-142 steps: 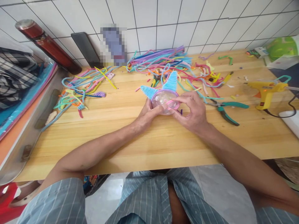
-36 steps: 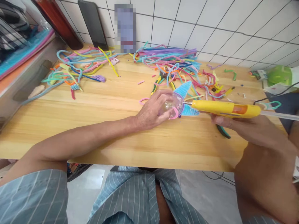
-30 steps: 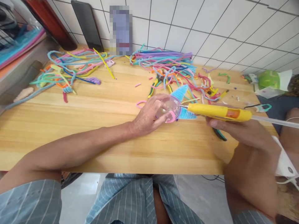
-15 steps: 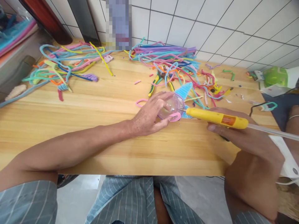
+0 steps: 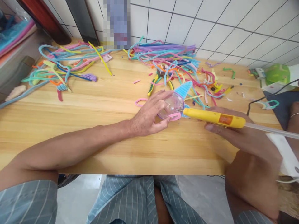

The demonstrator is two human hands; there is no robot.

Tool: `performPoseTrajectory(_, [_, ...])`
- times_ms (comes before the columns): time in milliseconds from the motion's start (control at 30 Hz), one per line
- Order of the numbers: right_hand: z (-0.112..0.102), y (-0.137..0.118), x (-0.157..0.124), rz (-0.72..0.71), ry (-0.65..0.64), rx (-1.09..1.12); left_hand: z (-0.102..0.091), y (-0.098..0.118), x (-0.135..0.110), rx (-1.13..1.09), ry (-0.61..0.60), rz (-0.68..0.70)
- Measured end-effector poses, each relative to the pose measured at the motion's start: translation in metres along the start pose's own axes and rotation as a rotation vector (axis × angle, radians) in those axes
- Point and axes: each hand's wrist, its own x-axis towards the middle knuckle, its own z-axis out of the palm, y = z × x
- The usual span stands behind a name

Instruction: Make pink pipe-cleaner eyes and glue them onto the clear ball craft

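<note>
My left hand (image 5: 149, 113) is wrapped round a clear plastic ball (image 5: 174, 103) that rests on the wooden table (image 5: 93, 124). The ball carries a light blue pipe-cleaner cone (image 5: 184, 89) and a pink pipe-cleaner loop (image 5: 174, 116) at its lower edge. My right hand (image 5: 233, 133) grips a yellow hot glue gun (image 5: 213, 117) held level, its metal tip touching the ball's right side just above the pink loop. A clear glue stick (image 5: 273, 132) pokes out of the gun's back end.
Heaps of coloured pipe cleaners (image 5: 168, 59) lie at the back centre and back left (image 5: 63, 67). Yellow-handled pliers (image 5: 153, 84) lie among them. A loose pink loop (image 5: 139, 102) sits left of the ball. A green object on paper (image 5: 277, 74) stands far right; a black cable (image 5: 268, 96) runs there.
Since the oldest frame my right hand has taken up the glue gun and brought its tip to the ball. Over the last second the tip stays at the ball; only the view shifts.
</note>
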Motion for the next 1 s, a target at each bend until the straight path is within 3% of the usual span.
performPoseTrajectory(300, [0.003,0.003,0.002,-0.013,0.0,-0.005,0.002,0.0,0.0,0.032,0.029,0.013])
performPoseTrajectory(733, [0.0,-0.01,0.004,0.053,0.022,0.022,0.0,0.0,0.001,0.028,-0.057,-0.058])
performPoseTrajectory(1000, [0.001,0.005,0.002,0.032,0.005,-0.011,0.0,-0.004,-0.001,-0.047,-0.05,-0.047])
